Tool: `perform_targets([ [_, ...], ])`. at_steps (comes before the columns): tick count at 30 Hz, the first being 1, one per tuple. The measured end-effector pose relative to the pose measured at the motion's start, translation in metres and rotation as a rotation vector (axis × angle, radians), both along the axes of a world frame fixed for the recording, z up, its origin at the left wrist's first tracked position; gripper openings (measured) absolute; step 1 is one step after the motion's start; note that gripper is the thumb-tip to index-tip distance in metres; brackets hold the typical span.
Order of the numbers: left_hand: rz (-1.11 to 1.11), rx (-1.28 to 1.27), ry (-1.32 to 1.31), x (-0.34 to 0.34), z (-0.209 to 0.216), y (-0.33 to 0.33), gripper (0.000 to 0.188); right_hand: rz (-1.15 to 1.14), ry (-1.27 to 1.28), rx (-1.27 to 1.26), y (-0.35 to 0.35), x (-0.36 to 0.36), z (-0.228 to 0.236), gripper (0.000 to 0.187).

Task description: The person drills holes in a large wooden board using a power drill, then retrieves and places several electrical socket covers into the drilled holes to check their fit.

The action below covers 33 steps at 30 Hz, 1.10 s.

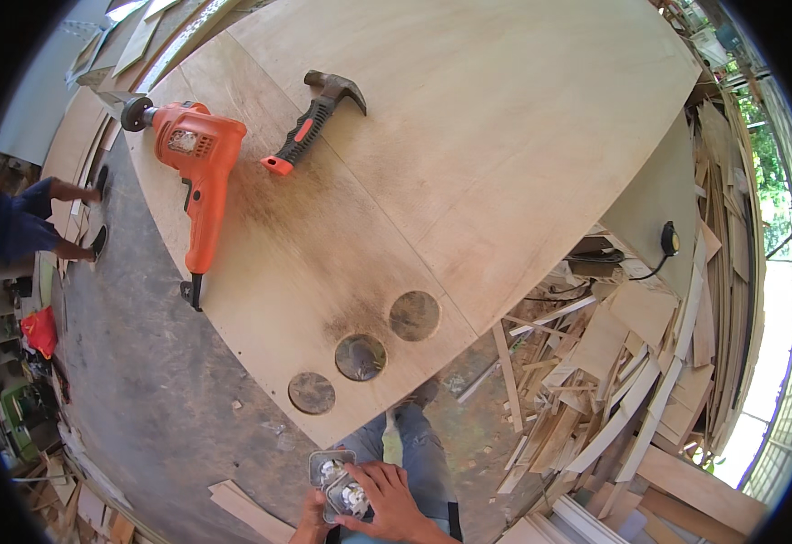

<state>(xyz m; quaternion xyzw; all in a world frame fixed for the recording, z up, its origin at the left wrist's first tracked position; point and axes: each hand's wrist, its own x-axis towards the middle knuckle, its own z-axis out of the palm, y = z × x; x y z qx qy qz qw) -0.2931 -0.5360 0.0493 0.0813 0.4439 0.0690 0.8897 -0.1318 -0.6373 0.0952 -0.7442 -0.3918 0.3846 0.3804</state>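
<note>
Plastic packaging (316,461) with shiny contents (354,498) is grasped by the left hand (310,519) and the right hand (385,497) just beside a corner of a wooden board (505,154) pierced by three round holes (361,357).

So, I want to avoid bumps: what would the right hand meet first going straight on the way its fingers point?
The clear plastic container, which the right hand already touches. Beyond it, the plywood panel's near corner seems close to that line, but depth is unclear.
</note>
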Motion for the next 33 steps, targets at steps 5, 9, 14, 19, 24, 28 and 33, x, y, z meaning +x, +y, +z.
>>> perform_targets([
  [5,0.02,0.035,0.081,-0.012,-0.014,-0.013,0.1,0.041,0.036,-0.087,-0.003,-0.001,-0.006,0.094],
  [9,0.177,-0.07,0.166,-0.004,-0.014,-0.018,0.092,0.085,-0.067,-0.182,0.001,0.014,0.006,0.1],
  [14,0.195,-0.143,0.234,0.017,-0.001,-0.026,0.086,0.08,-0.069,-0.118,0.001,0.024,0.006,0.101],
  [19,0.355,-0.128,0.122,0.066,0.037,-0.013,0.078,-0.036,0.103,0.075,0.006,0.075,0.038,0.105],
  [24,0.338,0.172,-0.252,0.102,0.064,-0.009,0.075,-0.178,0.19,0.265,0.023,0.157,0.07,0.098],
  [28,0.529,0.258,-0.273,0.117,0.086,-0.016,0.073,-0.112,0.423,0.442,0.03,0.222,0.046,0.09],
  [33,0.689,0.471,-0.206,0.126,0.09,-0.028,0.068,0.06,0.614,0.514,0.056,0.285,0.03,0.091],
])
